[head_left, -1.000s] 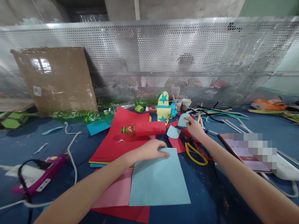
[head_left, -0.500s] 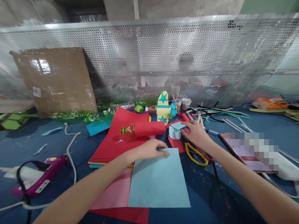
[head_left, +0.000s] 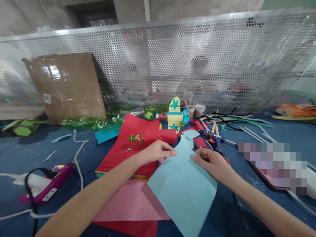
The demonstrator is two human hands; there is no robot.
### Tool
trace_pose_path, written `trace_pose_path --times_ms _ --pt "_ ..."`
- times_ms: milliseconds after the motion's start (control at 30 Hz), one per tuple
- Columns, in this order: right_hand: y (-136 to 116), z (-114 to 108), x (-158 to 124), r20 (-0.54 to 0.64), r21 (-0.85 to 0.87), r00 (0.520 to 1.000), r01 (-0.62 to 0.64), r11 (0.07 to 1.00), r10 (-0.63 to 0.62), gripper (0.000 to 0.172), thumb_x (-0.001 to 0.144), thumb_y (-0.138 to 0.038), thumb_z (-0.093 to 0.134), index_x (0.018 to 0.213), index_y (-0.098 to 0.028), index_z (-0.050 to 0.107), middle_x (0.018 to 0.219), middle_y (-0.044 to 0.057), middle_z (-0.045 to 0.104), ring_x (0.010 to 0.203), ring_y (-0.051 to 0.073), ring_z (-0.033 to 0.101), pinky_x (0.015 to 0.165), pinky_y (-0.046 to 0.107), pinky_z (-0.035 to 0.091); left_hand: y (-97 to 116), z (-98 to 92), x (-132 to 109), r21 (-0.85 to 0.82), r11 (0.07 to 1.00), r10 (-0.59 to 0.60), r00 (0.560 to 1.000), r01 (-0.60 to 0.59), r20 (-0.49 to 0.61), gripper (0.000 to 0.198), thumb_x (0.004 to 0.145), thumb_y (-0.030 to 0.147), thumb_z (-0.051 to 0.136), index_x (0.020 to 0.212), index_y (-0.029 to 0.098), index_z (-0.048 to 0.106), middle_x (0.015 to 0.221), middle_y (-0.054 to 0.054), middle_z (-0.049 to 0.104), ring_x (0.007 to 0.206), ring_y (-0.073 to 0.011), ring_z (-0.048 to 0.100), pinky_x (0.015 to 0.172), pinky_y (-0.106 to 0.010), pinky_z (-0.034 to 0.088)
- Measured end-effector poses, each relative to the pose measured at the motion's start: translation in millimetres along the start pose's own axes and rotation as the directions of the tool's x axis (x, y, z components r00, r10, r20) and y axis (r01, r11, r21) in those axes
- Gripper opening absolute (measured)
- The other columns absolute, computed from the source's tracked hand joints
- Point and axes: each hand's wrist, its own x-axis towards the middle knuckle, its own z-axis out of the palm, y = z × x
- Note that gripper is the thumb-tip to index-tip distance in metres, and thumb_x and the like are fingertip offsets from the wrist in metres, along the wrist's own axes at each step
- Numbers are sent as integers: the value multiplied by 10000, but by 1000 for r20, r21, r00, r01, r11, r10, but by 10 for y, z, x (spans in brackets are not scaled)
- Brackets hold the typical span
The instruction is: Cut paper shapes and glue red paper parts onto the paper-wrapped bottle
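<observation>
The left hand [head_left: 158,153] pinches the upper left edge of a square light-blue paper sheet [head_left: 184,191] between thumb and fingers. The right hand [head_left: 216,164] grips the upper right edge in the same way. The sheet is positioned over the blue counter [head_left: 65,148], turned diagonally, with one corner toward the person. Its left part overlaps a flat pink paper sheet [head_left: 130,204]. Small light-blue cut paper pieces [head_left: 191,134] are located just beyond its far corner. To the left, a stack of red paper [head_left: 116,154] carries a clear, green-capped plastic bottle wrapped in red paper [head_left: 158,135], lying on its side.
</observation>
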Motion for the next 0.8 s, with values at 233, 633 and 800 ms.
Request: trace_pose_path --times_ms 233,633,800 --pt "14 -132 30 -27 29 997 -67 997 68 343 669 -475 693 866 -194 680 854 53 737 682 219 672 571 295 536 -14 -56 18 -48 999 -13 999 11 -46 329 737 458 680 666 137 688 593 9 590 534 -92 478 524 -220 381" --pt "13 -37 -15 -24 -64 1000 14 998 -16 335 670 -395 681 948 -215 727 996 69 749 922 310 672 780 384 539 -118 -46 52 -200 980 36 993 -14 108 496 684 397 771 1087 156 609 915 -59 681 821 -181 640 710 -287 489" --pt "20 -64 18 -133 65 991 -2 998 10 340 631 -505 728 794 -226 621 818 38 702 721 215 662 589 279 540 -174 -31 96 -203 979 24 998 -33 -50 367 679 459 756 810 130 657 725 -30 655 670 -160 607 605 -263 463"
